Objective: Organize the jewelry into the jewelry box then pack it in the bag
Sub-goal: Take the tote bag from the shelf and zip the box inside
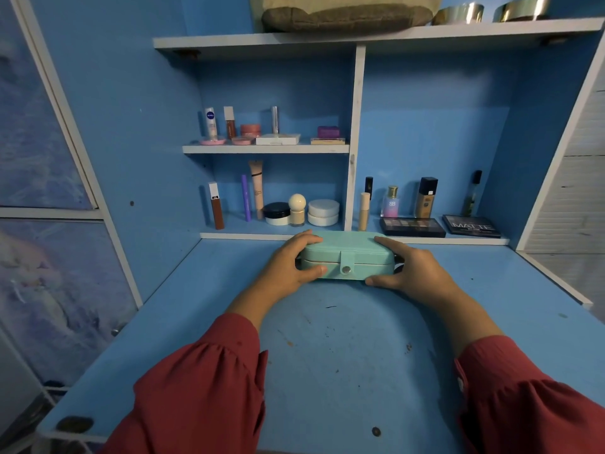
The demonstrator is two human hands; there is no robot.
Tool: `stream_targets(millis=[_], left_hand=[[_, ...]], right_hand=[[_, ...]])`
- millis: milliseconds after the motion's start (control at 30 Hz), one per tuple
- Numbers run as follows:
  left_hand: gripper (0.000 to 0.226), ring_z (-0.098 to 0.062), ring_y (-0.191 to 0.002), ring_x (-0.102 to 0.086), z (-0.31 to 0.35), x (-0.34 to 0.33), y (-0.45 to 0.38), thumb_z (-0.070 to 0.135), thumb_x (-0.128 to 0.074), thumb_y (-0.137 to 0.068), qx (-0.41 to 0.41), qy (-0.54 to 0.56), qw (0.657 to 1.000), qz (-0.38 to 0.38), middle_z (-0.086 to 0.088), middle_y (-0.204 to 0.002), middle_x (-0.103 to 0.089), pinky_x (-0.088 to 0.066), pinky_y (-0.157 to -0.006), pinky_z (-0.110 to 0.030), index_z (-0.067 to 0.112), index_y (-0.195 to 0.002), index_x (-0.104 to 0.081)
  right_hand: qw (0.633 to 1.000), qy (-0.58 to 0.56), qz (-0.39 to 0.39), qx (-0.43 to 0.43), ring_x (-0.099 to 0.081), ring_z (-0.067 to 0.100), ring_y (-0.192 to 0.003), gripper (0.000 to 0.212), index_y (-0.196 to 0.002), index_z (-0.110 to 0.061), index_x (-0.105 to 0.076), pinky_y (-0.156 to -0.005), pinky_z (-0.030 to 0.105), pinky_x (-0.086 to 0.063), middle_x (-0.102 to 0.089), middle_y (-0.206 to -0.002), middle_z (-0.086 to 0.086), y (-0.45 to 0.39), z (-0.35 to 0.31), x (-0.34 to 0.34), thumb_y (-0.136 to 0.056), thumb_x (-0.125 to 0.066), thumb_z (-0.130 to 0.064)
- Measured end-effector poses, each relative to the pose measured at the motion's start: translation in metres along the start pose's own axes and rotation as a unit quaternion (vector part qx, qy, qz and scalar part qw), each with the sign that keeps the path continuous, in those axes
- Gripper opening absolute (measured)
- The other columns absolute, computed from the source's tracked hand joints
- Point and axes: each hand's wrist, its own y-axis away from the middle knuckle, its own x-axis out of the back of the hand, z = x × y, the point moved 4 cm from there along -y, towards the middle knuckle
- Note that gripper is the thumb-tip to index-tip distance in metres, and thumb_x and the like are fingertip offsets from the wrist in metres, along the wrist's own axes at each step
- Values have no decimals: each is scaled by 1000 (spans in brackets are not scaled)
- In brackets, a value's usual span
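- At twelve o'clock on the blue counter [327, 371], against the shelf edge, sits the closed teal jewelry box [347, 257].
- Left hand [288, 267] and right hand [412, 270] grip its ends, fingers curled, hiding both sides.
- Bag [343, 14] at twelve o'clock, cut off on top shelf.

A blue-painted desk [327, 355], its top scuffed and speckled, backs onto a blue hutch with white-edged shelves [265, 148] bearing upright cosmetics and a white divider [357, 132] between two bays. At left stands a panel [36, 126] with a pale, cloudy blue-violet pattern.
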Motion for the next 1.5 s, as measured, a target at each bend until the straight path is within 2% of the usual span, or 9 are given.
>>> stream_targets(millis=[200,367,467,533,700,867,1033,1233,1500], left_hand=[[82,-6,-131,-30,9,-7,-2,15,-80,-75,-27,-113,993,-6,4,-150,-24,-22,-104,-14,22,-143,-34],[76,-22,-131,-37,11,-12,-4,23,-78,-78,-49,-202,978,34,-3,-148,-29,-34,-109,-36,22,-143,-38],[74,-21,-133,-34,12,-12,-5,25,-78,-77,-67,-198,976,59,-4,-146,-34,-33,-111,-36,20,-141,-42],[73,-18,-132,-36,13,-12,-5,23,-79,-76,-75,-182,978,66,-3,-145,-36,-31,-111,-30,17,-140,-44],[68,-16,-122,-45,20,-9,-4,17,-82,-72,-103,-139,981,82,-1,-134,-45,-35,-100,-22,14,-133,-52],[65,-14,-119,-45,22,-6,-2,19,-82,-73,-116,-116,983,77,1,-131,-48,-39,-98,-25,15,-131,-53],[67,-18,-125,-41,28,-6,-1,19,-80,-74,-147,-135,975,103,-3,-133,-47,-37,-106,-33,17,-135,-52],[47,-25,-119,-48,53,-13,5,21,-71,-78,-285,-225,918,158,-10,-126,-58,-38,-104,-37,18,-124,-63],[29,-29,-106,-56,56,-18,7,23,-62,-83,-338,-273,883,179,-11,-115,-65,-49,-89,-43,17,-109,-73]], right_hand=[[998,19,59,4,-61,11,-87,81,-137,-36,-46,-76,28,-50,-62,-107,-2,1,-1,3,-66,-81,-51],[998,-5,59,24,-54,14,-106,78,-135,-32,-47,-89,31,-46,-57,-125,-3,-2,1,2,-67,-82,-47],[995,57,74,35,-24,18,-139,91,-140,-30,-39,-115,40,-23,-30,-152,-3,-6,2,-1,-63,-82,-52],[982,148,93,68,-10,19,-145,100,-145,-29,-31,-119,45,-8,-19,-157,-3,-7,-4,-5,-62,-80,-57],[966,172,137,138,-15,21,-146,90,-146,-28,-33,-116,51,4,-28,-155,-3,-4,-24,-13,-71,-77,-47],[950,158,156,218,-42,23,-126,73,-135,-22,-51,-114,52,-9,-54,-128,-2,-4,-30,-16,-70,-78,-44],[945,152,152,248,-51,29,-111,72,-131,-16,-55,-106,32,-18,-58,-118,5,-9,-28,-11,-73,-60,-60],[934,175,175,257,-56,32,-104,74,-129,-15,-57,-101,54,-33,-62,-112,7,-10,-32,-10,-79,-45,-68],[933,175,170,263,-56,33,-101,71,-129,-12,-58,-94,48,-41,-62,-111,9,-8,-34,-10,-81,-48,-64]])
